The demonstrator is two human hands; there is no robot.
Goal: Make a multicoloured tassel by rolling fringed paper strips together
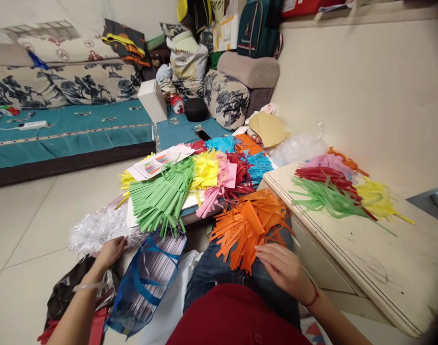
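An orange fringed paper bundle (253, 223) lies across my lap. My right hand (282, 268) rests at its lower right edge, fingers extended and close together. At the left, my left hand (113, 250) is at the heap of clear white plastic strands (93, 230), its fingers curled; what they grip is too small to make out. Between my left hand and my legs stands a blue bag (143, 287) filled with thin white strips. Green fringed paper (163, 194), yellow fringed paper (205, 168) and pink fringed paper (224, 175) lie in front of me, with a printed sheet (161, 162) beside them.
A cream cabinet (377, 258) at the right bears green, red, pink and yellow fringed paper. Behind are a teal sofa (71, 127), a white box (153, 100) and cushions. A black plastic bag (70, 285) lies on the floor at the left.
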